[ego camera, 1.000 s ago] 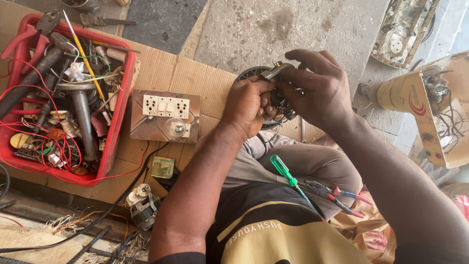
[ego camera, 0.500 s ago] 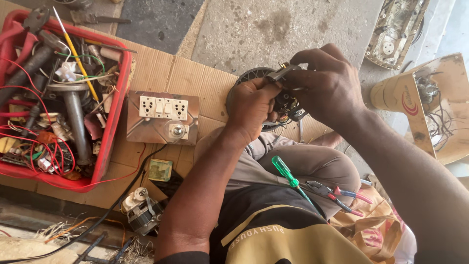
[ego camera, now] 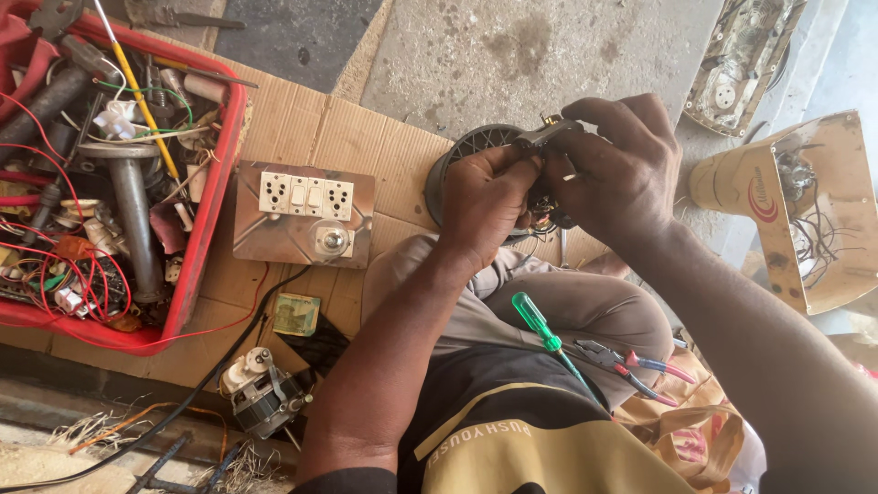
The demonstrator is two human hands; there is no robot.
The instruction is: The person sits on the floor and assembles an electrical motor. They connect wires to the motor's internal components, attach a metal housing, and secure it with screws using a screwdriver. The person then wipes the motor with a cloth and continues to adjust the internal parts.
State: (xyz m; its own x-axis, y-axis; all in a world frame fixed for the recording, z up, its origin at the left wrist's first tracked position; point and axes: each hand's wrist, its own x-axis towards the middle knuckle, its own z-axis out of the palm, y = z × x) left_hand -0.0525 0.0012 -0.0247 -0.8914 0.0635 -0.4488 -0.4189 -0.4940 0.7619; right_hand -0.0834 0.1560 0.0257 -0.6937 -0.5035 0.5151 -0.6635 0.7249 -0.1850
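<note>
The head view shows a round grey motor housing [ego camera: 476, 151] held on edge above the cardboard sheet [ego camera: 357, 137], just ahead of the person's knee. The left hand [ego camera: 485, 206] grips its near rim from below, while the right hand [ego camera: 617, 174] closes over its wired far side, pinching a small metal part [ego camera: 549, 133] at the top; both hands touch it.

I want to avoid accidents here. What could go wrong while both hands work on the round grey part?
The green screwdriver and pliers lie loose on the lap, so they may slide off or poke the leg. The round grey part is steadied only by the left hand and right hand, so it could slip.
</note>
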